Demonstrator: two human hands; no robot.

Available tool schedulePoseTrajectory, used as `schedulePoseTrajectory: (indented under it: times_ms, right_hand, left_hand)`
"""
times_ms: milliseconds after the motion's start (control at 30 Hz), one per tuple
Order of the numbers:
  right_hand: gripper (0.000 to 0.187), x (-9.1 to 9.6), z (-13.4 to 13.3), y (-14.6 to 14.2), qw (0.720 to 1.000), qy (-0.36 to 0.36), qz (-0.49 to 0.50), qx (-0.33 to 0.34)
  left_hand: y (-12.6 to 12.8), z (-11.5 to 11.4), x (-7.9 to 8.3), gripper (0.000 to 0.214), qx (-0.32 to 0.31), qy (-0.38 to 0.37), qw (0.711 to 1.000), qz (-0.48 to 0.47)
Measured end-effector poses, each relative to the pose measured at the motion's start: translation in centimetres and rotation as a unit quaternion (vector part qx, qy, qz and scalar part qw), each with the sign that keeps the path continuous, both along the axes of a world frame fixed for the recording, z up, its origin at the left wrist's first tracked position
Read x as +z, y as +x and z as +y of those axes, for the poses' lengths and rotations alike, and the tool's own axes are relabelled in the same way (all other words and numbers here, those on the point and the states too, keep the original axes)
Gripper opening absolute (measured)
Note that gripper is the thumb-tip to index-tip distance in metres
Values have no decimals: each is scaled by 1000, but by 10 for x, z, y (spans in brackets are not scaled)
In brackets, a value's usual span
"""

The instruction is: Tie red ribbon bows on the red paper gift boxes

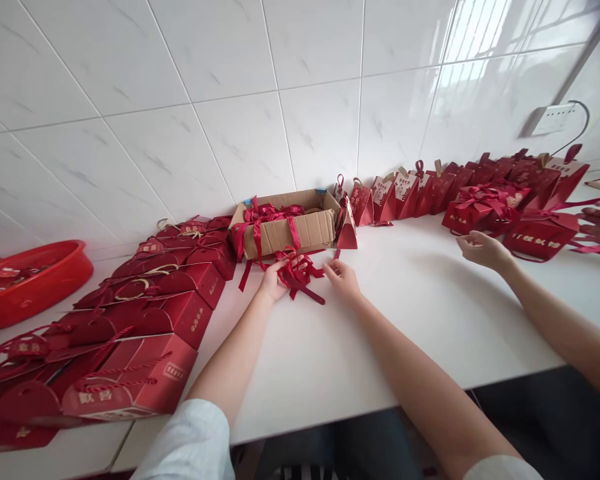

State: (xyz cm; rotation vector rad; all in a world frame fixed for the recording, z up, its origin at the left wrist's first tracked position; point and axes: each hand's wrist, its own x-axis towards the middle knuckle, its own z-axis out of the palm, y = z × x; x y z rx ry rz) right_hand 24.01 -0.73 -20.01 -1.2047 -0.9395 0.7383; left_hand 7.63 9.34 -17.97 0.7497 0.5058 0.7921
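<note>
My left hand (275,279) rests on the white table (410,313), fingers curled round a bunch of red ribbons (300,272) just in front of a cardboard box (285,230). More red ribbons hang over that box's rim. My right hand (343,279) lies just right of the bunch, fingertips pinched at a ribbon end. A small upright red gift box (347,227) stands against the cardboard box's right side.
Flat red gift boxes (145,313) lie stacked in a row on the left, beside a red plastic basin (27,280). Assembled red gift boxes (430,190) line the tiled wall to the right. Another person's hands (483,250) reach toward a larger red box (540,237) at far right.
</note>
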Motion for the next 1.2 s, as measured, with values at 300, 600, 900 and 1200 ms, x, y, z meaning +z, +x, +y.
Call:
schedulePoseTrajectory:
  times_ms: [300,600,900,1200]
  right_hand:
    - [31,-11,1,-20,962,-6,-273,19]
    - [19,-13,15,-7,974,-68,-198,-93]
    - [55,-12,9,-4,958,-96,-107,-249]
    - [22,-8,-5,-36,962,7,-269,-45]
  left_hand:
    - [0,5,0,29,-28,-2,1000,3]
    - [-3,8,2,55,-64,-28,996,-54]
    - [-5,6,3,65,-62,-20,994,-86]
    - [4,-11,5,69,-153,50,983,-92]
